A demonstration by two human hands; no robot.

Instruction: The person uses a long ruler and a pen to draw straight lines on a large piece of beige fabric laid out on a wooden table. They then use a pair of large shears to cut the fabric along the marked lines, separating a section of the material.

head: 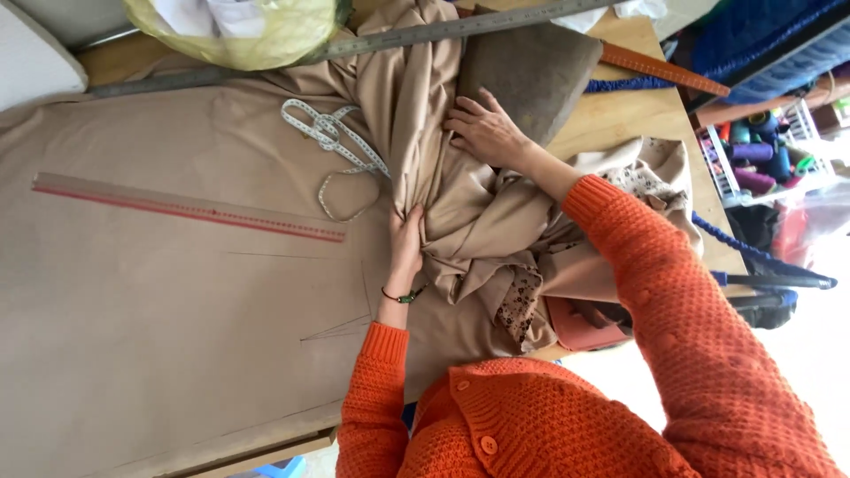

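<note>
Worktable (620, 119) under tan fabric (159, 336): your left hand (405, 252) pinches bunched cloth (469, 221), right hand (482, 131) pressing it flat-palmed at 1 o'clock.

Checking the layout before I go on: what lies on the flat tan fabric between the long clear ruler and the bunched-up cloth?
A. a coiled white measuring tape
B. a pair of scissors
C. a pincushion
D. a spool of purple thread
A: a coiled white measuring tape lies on the flat tan fabric, between the long clear ruler and the bunched cloth that both hands grip.
</note>
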